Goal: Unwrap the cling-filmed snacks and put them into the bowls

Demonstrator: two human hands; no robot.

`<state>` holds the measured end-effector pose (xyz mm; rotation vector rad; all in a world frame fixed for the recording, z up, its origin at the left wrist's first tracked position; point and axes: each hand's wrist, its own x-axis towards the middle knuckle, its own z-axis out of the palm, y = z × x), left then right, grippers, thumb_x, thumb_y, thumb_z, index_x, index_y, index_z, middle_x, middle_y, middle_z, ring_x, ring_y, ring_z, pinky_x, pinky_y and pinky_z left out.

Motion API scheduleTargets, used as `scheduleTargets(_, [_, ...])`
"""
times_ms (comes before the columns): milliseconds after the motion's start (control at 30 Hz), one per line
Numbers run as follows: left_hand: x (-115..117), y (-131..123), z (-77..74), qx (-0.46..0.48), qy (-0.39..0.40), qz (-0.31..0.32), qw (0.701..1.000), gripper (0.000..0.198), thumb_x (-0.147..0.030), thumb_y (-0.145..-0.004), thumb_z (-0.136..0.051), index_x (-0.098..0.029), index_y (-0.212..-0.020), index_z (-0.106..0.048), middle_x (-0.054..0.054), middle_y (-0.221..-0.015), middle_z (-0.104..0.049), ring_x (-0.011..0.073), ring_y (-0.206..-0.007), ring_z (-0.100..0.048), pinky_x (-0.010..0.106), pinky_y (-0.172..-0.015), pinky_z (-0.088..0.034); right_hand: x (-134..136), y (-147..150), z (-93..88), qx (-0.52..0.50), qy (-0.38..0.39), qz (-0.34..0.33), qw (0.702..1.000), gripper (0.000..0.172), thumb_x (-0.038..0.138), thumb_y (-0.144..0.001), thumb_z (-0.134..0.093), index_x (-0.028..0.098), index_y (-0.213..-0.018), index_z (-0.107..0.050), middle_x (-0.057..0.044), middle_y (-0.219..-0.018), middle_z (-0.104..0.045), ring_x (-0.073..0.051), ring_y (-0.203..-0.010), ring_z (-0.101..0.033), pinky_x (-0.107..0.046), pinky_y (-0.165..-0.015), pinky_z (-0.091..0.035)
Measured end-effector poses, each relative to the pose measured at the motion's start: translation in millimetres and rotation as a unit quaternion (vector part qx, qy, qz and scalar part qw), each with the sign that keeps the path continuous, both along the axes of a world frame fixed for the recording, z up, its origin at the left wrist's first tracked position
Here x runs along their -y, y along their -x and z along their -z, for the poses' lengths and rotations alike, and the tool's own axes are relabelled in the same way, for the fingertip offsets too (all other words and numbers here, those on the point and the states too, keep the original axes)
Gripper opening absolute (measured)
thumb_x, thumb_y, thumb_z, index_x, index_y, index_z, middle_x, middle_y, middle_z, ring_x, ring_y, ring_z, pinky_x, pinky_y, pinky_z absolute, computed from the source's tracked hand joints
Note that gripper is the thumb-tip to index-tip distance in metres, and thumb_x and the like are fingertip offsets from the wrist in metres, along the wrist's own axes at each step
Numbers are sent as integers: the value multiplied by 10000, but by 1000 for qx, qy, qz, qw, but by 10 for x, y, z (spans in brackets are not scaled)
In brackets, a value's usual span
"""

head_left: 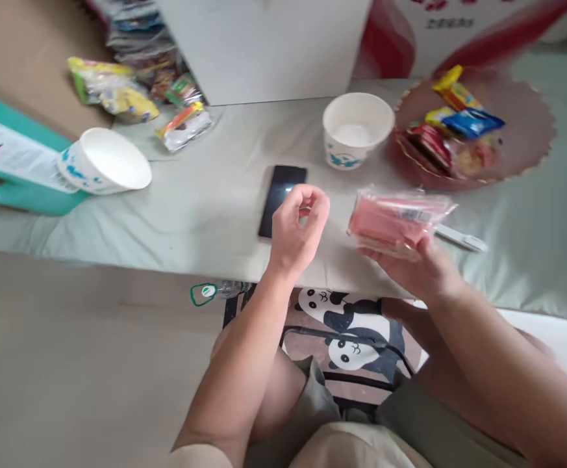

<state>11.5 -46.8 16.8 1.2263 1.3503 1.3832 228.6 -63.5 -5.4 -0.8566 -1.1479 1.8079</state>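
The pink packet [400,221] lies in the right hand [422,270], whose fingers clasp it from below, above the worktop's [190,208] near edge. Just left of the packet the left hand [297,227] hovers half curled and empty over a black phone [283,185]. Beyond the packet stand a white paper cup [356,130] and a snack plate [531,130].

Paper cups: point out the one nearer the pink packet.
The cup beside the red plate, beyond the pink packet in the right hand; the other cup sits far left.
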Motion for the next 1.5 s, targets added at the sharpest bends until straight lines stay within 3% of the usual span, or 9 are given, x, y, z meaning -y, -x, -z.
scheduleTargets(133, [62,-473,200,113,85,131,981,644,-675,-758,-797,-268,-1221,-609,78,-1307,-661,221,-1130,-678,328,-893,-584,3,-217,109,58,-141,107,983,553,570,-908,-710,345,-1395,-577,-83,-1450,-640,-298,-1296,-643,-505,-1023,-571])
scheduleTargets(367, [104,-944,212,279,166,227,918,660,-575,-709,-888,-290,-1236,-611,59,-1267,-708,286,-1198,-695,408,-986,-582,64,-615,32,365,-476,176,780,467,305,-925,-657,275,-1384,-578,-117,-1295,-673,-315,-1218,-630,-528,-1041,-516])
scheduleTargets(467, [30,-988,255,277,170,172,930,557,-395,-714,-893,-276,-1190,-629,35,-1122,-740,268,-1123,-719,432,-1001,-585,-8,-791,-3,405,-449,165,779,391,354,-952,-603,232,-1323,-614,-127,-1243,-701,-309,-1148,-654,-502,-980,-542])
scheduleTargets(700, [-141,-892,227,276,164,119,940,807,-220,-670,-845,-465,-1359,-506,-15,-1377,-639,273,-1188,-680,441,-912,-637,-183,-1032,50,671,-284,123,674,263,313,-958,-524,183,-1068,-724,-176,-1207,-706,-390,-1102,-622,-512,-873,-496])
scheduleTargets(833, [-191,-781,149,245,126,93,957,729,-268,-715,-824,-510,-1320,-497,-56,-1453,-578,316,-1281,-630,481,-918,-635,-149,-1002,-69,661,-226,112,707,242,330,-945,-491,192,-1008,-680,-134,-944,-721,-288,-821,-615,-388,-680,-425])
scheduleTargets(933, [-208,-724,184,236,79,65,966,533,-393,-749,-809,-421,-1205,-536,-31,-1408,-574,333,-1333,-590,510,-952,-613,-87,-931,-195,559,-129,139,807,163,340,-886,-530,210,-920,-621,-28,-658,-596,-183,-583,-484,-321,-571,-338])
scheduleTargets(1100, [-189,-726,405,153,29,70,985,695,-486,-692,-899,-364,-1237,-485,31,-1229,-566,321,-1293,-590,552,-1022,-542,-9,-723,-317,257,15,94,962,232,377,-895,-487,192,-892,-626,53,-551,-460,-103,-464,-404,-265,-479,-322])
scheduleTargets(1300, [-124,-724,558,75,-20,123,989,748,-631,-702,-882,-348,-1267,-483,21,-1061,-533,276,-1115,-647,488,-956,-548,7,-527,-289,196,53,54,978,264,401,-889,-560,161,-935,-663,45,-630,-538,-71,-456,-463,-228,-442,-378])
scheduleTargets(1500, [-102,-632,221,125,-6,35,992,655,-493,-730,-879,-409,-1269,-515,17,-1291,-596,293,-1314,-566,417,-1018,-528,51,-451,-229,246,37,13,968,284,425,-927,-537,174,-864,-652,46,-577,-496,-83,-456,-434,-232,-419,-348])
